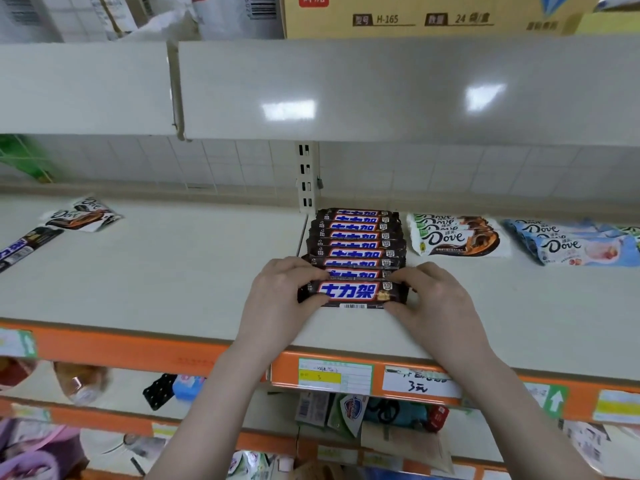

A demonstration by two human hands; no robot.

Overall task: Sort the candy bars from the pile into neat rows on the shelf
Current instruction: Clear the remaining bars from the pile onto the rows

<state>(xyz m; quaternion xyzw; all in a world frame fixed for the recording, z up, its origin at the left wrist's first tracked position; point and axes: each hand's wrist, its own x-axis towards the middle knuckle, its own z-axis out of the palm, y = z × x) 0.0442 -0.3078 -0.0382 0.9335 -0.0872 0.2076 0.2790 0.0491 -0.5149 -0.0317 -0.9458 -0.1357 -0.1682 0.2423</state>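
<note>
— Starting at the far left, what lies on the pale grey metal shelf [173, 265]?

— One dark-wrapped candy bar with blue lettering [20, 249] at the edge, and just beside it two white-and-brown Dove chocolate packets [81, 216], loosely overlapped.

— And your hands?

— Near the shelf's front middle, my left hand [277, 299] pinches the left end of a dark brown candy bar with a blue-on-white label [351, 294]; my right hand [434, 299] pinches its right end. It lies crosswise, touching the front of the neat row of matching dark brown bars [356, 239] that runs back toward the slotted white upright [306, 178].

— Further right?

— A small stack of white-and-green Dove packets [455, 235] just beside the row, then light blue Dove packets [575, 245] near the right edge.
</note>
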